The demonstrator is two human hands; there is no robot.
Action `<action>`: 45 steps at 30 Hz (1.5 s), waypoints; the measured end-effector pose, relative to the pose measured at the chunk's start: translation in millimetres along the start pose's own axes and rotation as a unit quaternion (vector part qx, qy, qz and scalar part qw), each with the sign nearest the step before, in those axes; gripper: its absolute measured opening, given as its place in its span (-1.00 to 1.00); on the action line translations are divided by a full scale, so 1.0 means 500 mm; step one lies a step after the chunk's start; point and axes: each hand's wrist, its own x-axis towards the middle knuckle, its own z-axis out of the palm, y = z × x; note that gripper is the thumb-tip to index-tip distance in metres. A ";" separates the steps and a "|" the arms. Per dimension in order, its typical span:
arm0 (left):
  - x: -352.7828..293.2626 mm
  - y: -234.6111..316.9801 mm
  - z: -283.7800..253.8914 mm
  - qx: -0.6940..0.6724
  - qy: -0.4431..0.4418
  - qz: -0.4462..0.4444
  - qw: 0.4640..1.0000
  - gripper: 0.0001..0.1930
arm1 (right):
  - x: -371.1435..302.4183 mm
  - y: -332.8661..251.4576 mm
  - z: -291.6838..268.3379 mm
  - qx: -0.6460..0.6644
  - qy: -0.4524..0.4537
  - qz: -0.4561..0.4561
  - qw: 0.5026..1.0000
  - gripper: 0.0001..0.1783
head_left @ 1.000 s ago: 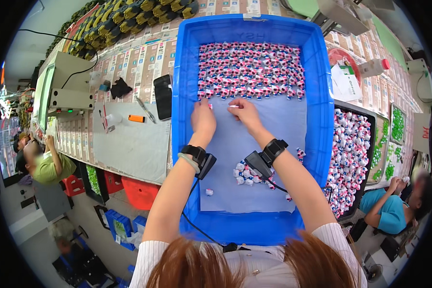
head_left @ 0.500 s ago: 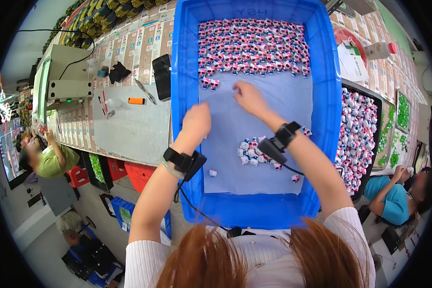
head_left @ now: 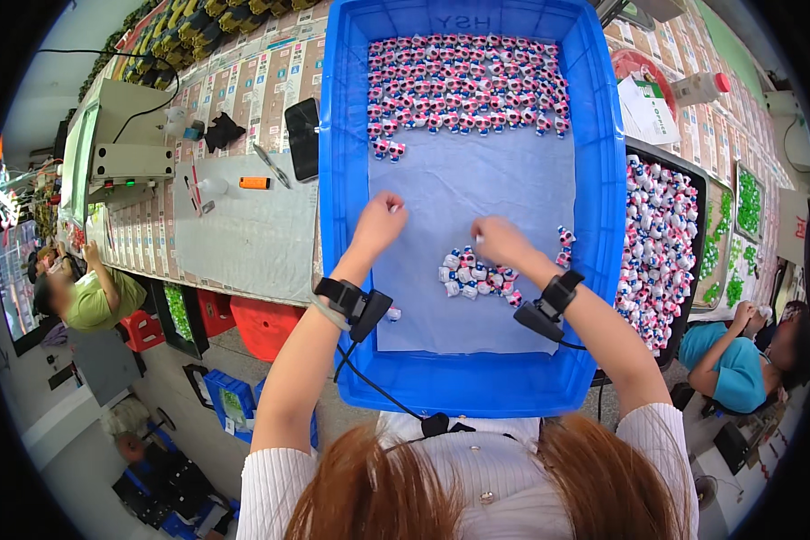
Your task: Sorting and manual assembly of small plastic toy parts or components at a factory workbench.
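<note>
l hand (head_left: pixel 376 223) curled in a pinch. r hand (head_left: pixel 504 241) turned inward, blurry. both forearms (head_left: pixel 299 387) angled fwd.

From my distant post, I saw that the patterned table (head_left: pixel 265 99) carried a blue tray (head_left: pixel 345 189), a black phone (head_left: pixel 302 139), a grey mat (head_left: pixel 243 243) and a dark cloth (head_left: pixel 223 133), while small figures (head_left: pixel 466 123) lay on the tray's pale sheet (head_left: pixel 436 180).

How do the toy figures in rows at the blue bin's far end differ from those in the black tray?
The row figures are lined up neatly, while the tray figures lie jumbled in a heap. The row figures mostly face the same way, but the tray figures point every which way. Both are small and coloured pink, white and blue.
</note>
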 end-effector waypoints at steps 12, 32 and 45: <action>0.140 0.118 -0.037 0.109 0.016 0.250 0.962 -0.75 | 0.130 -0.019 -0.123 0.826 0.030 0.037 0.562 -0.70; 0.022 0.107 0.006 0.203 -0.129 0.133 0.962 -0.79 | 0.102 -0.009 -0.107 0.132 0.148 -0.040 0.979 -0.66; -0.076 0.059 0.155 0.147 -0.066 0.087 0.983 -0.71 | -0.036 -0.046 0.028 0.111 0.106 -0.004 0.988 -0.70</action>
